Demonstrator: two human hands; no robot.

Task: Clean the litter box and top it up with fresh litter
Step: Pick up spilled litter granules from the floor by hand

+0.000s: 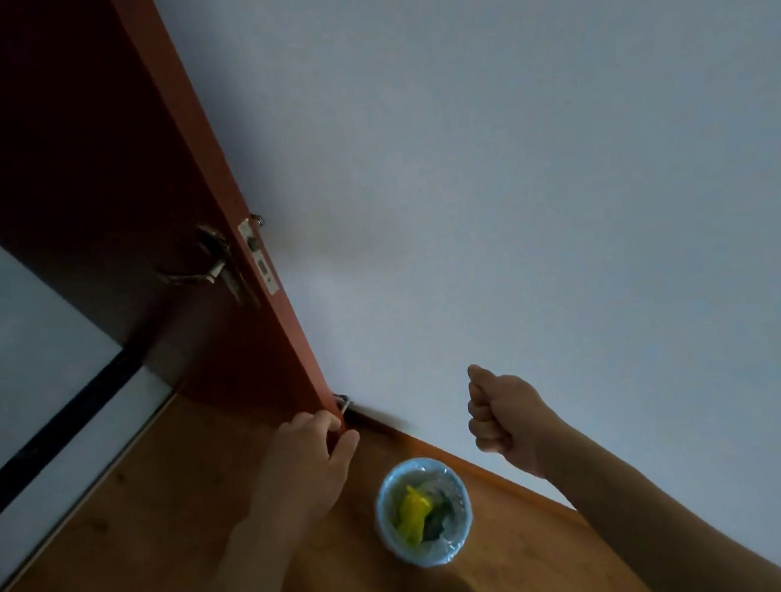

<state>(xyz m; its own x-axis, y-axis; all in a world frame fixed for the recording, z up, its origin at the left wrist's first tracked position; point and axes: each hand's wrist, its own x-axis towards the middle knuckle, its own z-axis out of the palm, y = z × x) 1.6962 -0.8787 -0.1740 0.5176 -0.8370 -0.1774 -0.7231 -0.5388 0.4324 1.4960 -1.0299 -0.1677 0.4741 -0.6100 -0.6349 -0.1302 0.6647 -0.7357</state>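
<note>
Gripping the door [221, 249] edge low down, your left hand [312, 449] curls its fingers round it; your right hand [506, 417] is fisted, empty; no litter box in view; swinging could pinch fingers or tip the bin [424, 512].

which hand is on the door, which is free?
The left hand grips the edge of the door near its bottom; the right hand is a closed fist in the air, holding nothing.

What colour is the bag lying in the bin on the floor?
Bright yellow bag, inside the pale blue bin, seen in the head view.
</note>
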